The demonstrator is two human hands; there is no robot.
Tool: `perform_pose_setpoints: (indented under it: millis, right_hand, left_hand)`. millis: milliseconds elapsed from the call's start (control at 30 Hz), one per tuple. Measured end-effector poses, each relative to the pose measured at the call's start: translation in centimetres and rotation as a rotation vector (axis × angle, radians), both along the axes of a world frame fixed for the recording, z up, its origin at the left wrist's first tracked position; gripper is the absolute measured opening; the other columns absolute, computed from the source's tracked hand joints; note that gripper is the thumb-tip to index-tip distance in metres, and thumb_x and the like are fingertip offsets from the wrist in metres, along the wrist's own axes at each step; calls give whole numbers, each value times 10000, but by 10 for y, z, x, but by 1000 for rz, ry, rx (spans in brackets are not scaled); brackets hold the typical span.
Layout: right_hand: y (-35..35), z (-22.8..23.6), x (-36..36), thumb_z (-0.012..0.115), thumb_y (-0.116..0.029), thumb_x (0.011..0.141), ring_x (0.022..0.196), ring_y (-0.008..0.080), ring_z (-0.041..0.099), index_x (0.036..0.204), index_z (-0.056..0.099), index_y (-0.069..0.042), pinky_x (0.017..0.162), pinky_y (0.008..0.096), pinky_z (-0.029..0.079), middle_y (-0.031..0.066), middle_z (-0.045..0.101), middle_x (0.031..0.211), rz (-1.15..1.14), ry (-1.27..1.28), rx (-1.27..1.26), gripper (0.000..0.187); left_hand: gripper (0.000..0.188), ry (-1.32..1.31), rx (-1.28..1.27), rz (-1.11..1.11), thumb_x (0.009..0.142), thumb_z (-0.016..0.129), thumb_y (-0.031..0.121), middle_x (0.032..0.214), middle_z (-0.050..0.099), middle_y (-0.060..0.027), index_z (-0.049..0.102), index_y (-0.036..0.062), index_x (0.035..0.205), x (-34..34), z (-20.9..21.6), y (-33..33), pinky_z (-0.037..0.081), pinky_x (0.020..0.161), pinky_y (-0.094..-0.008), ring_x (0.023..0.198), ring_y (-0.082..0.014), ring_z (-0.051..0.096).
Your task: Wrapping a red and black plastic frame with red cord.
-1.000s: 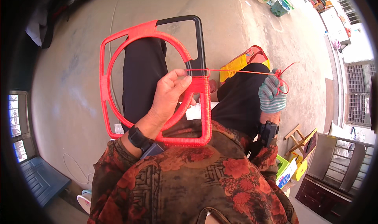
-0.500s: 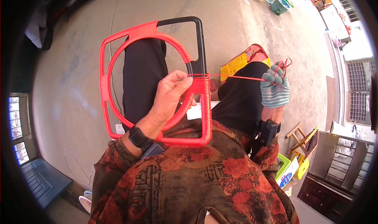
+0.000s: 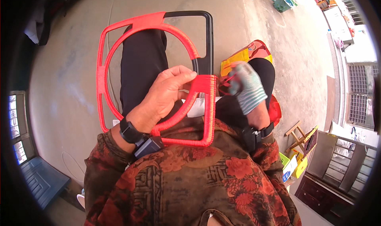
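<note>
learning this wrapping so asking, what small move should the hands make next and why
Probably loop the red cord once around the black part of the frame, snug against the red wrapping. The left hand pinches the frame at that wrapping's edge, bare black shows just above, and the blurred, gloved right hand has cord at its fingers.

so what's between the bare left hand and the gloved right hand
In the head view, a red-wrapped section of the frame, plus blurred red cord nearer the gloved right hand.
</note>
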State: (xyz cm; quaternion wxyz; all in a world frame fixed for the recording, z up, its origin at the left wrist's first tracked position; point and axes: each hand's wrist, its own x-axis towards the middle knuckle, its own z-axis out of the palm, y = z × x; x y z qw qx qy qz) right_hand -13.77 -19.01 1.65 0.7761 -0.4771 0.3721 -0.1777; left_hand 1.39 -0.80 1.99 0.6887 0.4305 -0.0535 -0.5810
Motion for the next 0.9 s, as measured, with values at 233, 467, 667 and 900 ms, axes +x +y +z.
perform_pose_setpoints:
  millis: [233,467,667,900]
  right_hand:
    - [24,26,28,678,-203,862,421,53,457,799,595,-84,377,193,343,-18,549,608,286,227,-13,159]
    - [26,18,22,694,-221,859,427,65,465,801,595,-52,393,209,361,-8,552,608,342,261,35,204]
    - [3,5,12,620,-153,890,600,87,563,1023,610,-16,522,218,459,58,626,808,-93,92,-131,191]
    - [40,52,47,627,-29,697,1025,330,596,1134,589,-33,928,394,455,149,619,1052,381,32,-1769,439]
  left_hand:
    - [99,55,3,98,938,570,161,822,617,-23,583,66,912,-13,-10,-3,518,647,-281,721,-119,596]
    - [100,127,2,27,941,564,137,814,617,-40,582,52,893,-8,-21,0,531,617,-294,719,-125,598]
    - [128,102,-18,29,959,543,154,812,621,-45,581,49,897,-20,-15,-1,534,629,-281,723,-119,603]
    - [276,106,-74,167,1018,401,268,944,627,-48,554,47,1081,-20,4,-5,533,670,-294,781,-123,607]
